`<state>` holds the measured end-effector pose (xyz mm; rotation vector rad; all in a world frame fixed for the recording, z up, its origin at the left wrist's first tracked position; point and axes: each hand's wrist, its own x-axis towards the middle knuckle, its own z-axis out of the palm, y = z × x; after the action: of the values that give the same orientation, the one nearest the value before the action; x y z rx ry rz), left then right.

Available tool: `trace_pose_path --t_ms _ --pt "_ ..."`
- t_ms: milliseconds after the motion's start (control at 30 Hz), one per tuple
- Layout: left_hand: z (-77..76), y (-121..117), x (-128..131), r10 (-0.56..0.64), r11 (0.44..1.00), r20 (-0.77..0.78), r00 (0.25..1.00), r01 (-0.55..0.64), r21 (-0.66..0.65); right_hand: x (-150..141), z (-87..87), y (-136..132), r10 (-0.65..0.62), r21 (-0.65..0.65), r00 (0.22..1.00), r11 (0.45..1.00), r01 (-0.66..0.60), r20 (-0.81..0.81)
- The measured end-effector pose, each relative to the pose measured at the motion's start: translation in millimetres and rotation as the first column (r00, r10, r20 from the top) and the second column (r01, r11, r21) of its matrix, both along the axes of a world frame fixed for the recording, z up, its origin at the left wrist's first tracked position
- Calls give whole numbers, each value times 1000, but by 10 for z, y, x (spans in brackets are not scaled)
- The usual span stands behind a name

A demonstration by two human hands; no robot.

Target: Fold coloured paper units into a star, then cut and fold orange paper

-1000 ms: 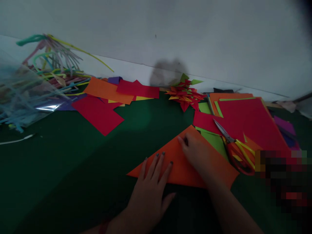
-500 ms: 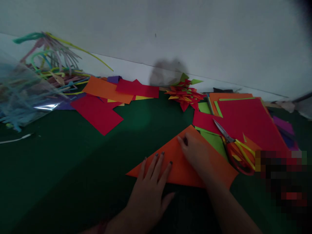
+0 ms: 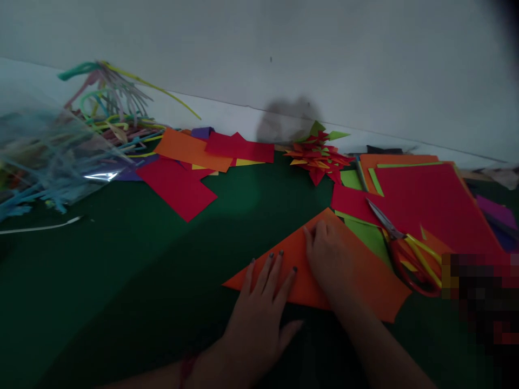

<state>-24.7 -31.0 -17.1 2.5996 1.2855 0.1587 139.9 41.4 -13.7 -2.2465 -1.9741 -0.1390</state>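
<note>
1. The left hand (image 3: pixel 261 305) lies flat with its fingers fanned wide, pressing on the near-left part of an orange paper (image 3: pixel 306 286).
2. The right hand (image 3: pixel 330 259) rests on the same paper, right of and beyond the left, its fingers curled inward near the far edge; whether they pinch anything, I cannot tell.
3. The orange paper sits beneath both hands on the green tabletop (image 3: pixel 162 324), one corner pointing away beyond the right hand, another leftward past the left fingers.
4. Right of the right hand are scissors (image 3: pixel 400 235), blades pointing away, and a large red sheet (image 3: pixel 425 200).
5. Beyond the right hand stands a spiky paper cluster (image 3: pixel 318 156).
6. Far left, beyond the left hand, lies a clear plastic bag (image 3: pixel 52 156) beside colourful fuzzy sticks (image 3: pixel 121 97).
</note>
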Motion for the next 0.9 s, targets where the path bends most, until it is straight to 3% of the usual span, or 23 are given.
trace_pose_path --t_ms 200,500,700,900 --pt "1 -10 -13 18 999 57 998 -17 -28 -92 -70 -19 84 150 995 984 -92 60" --pt "29 3 -58 15 997 102 995 -8 -72 -53 -193 -13 124 -18 992 992 -123 18" --pt "93 5 -263 -67 988 98 993 79 -131 -65 -204 -6 96 -53 995 994 -94 27" --pt "131 -66 -356 -77 983 80 994 89 -160 -50 -248 -1 99 -43 995 994 -98 25"
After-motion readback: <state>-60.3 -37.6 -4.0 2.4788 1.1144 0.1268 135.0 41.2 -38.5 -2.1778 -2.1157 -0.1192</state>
